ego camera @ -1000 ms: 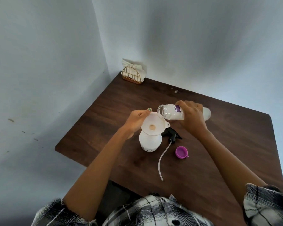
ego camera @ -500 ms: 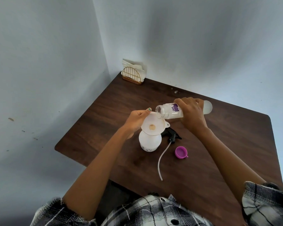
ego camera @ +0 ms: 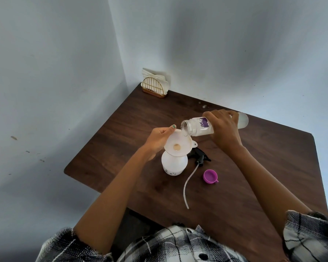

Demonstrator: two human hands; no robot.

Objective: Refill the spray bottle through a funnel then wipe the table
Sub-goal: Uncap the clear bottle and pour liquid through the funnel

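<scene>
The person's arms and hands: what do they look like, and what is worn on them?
Both forearms are bare. Black-and-white plaid sleeves end at about the elbows, and the same plaid covers the chest. The left hand has a thumbnail painted green. The right hand shows no ring, watch or glove.

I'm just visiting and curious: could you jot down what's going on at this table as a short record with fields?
left hand: left hand holds the rim of the white funnel
right hand: right hand grips the refill bottle, tipped on its side, open mouth over the funnel
spray bottle: white spray bottle stands upright under the funnel
sprayer head: black sprayer head with its tube lies on the table, beside the bottle
cap: purple cap lies apart, open side up
napkin holder: napkin holder stands in the far corner
stage: filling; wiping not yet begun
</scene>
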